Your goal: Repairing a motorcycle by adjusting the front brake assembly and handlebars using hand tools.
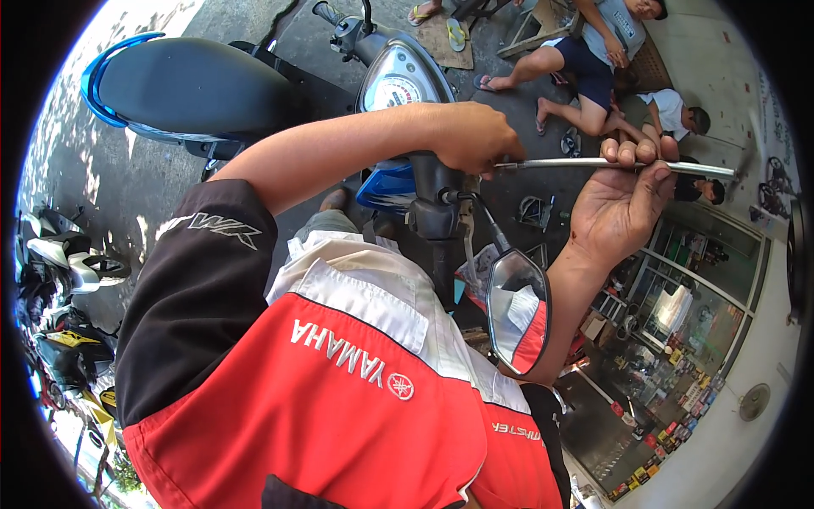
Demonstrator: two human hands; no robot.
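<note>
The scooter (pixel 254 89) stands side-on, its long black seat (pixel 178 85) at the rear edge and its instrument cluster (pixel 397 89) up front. Its body looks assembled where it shows: the cluster is in place, and at the handlebar's near end a grip (pixel 441 270) is on and a mirror (pixel 517 314) is mounted on its stem. The right hand (pixel 617 199), palm up, has its fingers and thumb closed round a silver rod (pixel 560 162). The left hand (pixel 477 140), beyond the cluster's front edge, is curled at the rod's thin end and seems to pinch it, though its fingertips are mostly hidden. The rod is held off the ground, past the scooter's handlebar, the thicker end projecting beyond the right hand. I judge the handling of the rod unfinished, since it is not yet set down or fitted; how much else remains, I cannot tell.
</note>
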